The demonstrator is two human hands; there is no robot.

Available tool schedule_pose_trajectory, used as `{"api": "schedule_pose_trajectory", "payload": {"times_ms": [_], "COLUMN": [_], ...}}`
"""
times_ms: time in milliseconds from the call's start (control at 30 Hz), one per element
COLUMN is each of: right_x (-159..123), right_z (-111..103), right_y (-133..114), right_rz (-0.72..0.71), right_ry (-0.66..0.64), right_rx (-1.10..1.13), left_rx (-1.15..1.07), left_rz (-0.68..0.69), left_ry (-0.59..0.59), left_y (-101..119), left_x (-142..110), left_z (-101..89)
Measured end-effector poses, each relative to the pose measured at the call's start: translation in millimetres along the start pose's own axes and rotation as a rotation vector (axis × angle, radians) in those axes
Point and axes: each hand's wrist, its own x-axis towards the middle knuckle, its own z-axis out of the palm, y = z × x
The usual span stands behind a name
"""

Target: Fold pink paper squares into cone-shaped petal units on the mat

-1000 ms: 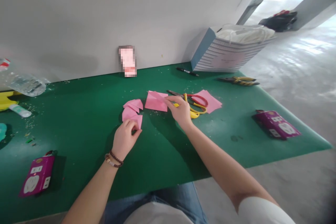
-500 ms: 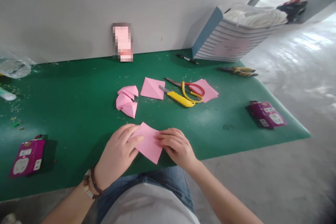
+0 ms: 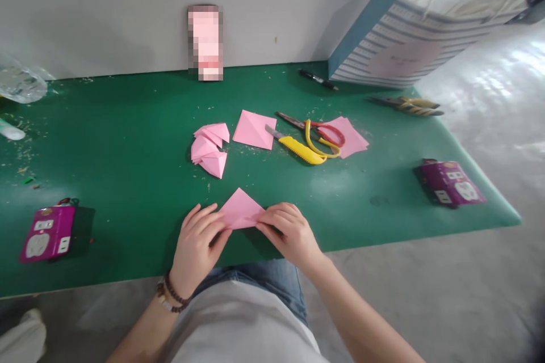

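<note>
- Left hand (image 3: 196,249) and right hand (image 3: 292,232) apart, fingertips of both pinching opposite ends of one pink paper triangle (image 3: 240,210), held between the hands on a green work mat (image 3: 128,142).
- Step in hand, as judged: paper folding, one diagonal fold.
- Next move, as judged: firm crease needed along the long edge.
- Ahead of left hand: folded pink paper pieces (image 3: 208,147), flat pink square (image 3: 254,129).
- Ahead of right hand: yellow utility knife (image 3: 298,150), red-and-yellow scissors (image 3: 323,135), loose pink sheet (image 3: 351,137).

A green work mat (image 3: 128,142) holds folded pink paper (image 3: 208,147), scissors (image 3: 326,135), a yellow utility knife (image 3: 300,150), a marker (image 3: 318,79), pliers (image 3: 404,105) and two purple packets (image 3: 449,183).
</note>
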Motion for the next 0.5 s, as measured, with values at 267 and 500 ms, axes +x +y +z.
{"api": "schedule_pose_trajectory", "payload": {"times_ms": [267, 500], "right_x": [6.2, 11.1], "right_z": [4.5, 5.6], "right_y": [-4.4, -0.6], "right_rz": [0.089, 0.173], "right_ry": [0.023, 0.014], "right_rx": [-0.069, -0.076], "left_rx": [-0.005, 0.130], "left_rz": [-0.099, -0.118], "left_ry": [0.017, 0.088], "left_y": [1.4, 2.8], "left_x": [7.5, 26.5], "left_z": [1.4, 7.4]}}
